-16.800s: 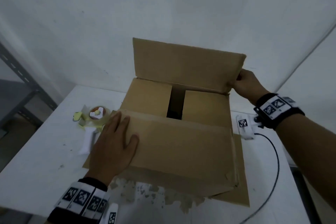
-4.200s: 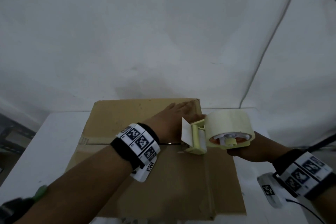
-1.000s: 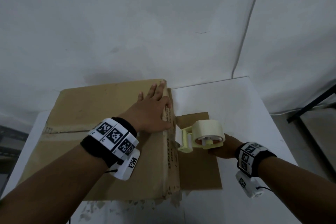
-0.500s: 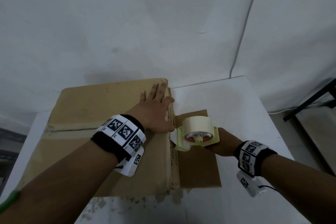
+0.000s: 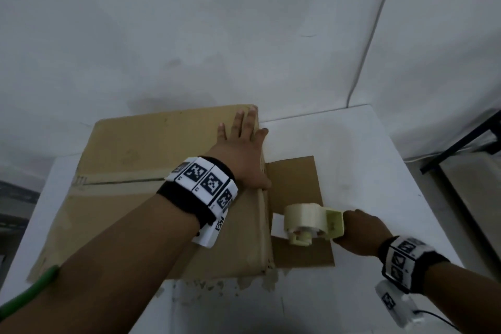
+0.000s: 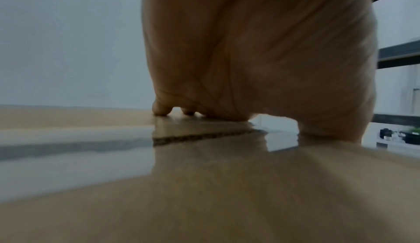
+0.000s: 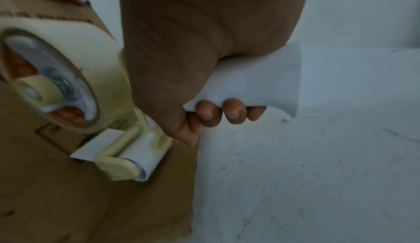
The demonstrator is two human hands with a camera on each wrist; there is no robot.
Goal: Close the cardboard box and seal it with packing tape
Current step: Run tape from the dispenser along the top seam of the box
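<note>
The cardboard box (image 5: 151, 187) sits closed on the white surface (image 5: 352, 149), contents hidden. The left hand (image 5: 244, 149) lies flat on the lid by the box's right edge, fingers straight and spread — likely pinning the flaps. The right hand (image 5: 360, 236), fingers clamped round the handle, holds the tape dispenser (image 5: 311, 225) against the box's right side — probably to carry tape down it.

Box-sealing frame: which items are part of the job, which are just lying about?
In the job:
cardboard box, flaps shut
tape dispenser, at the box's right side
left hand, flat on the box top
right hand, gripping the dispenser's handle

Lying about:
flat cardboard sheet under the box
white table
</note>
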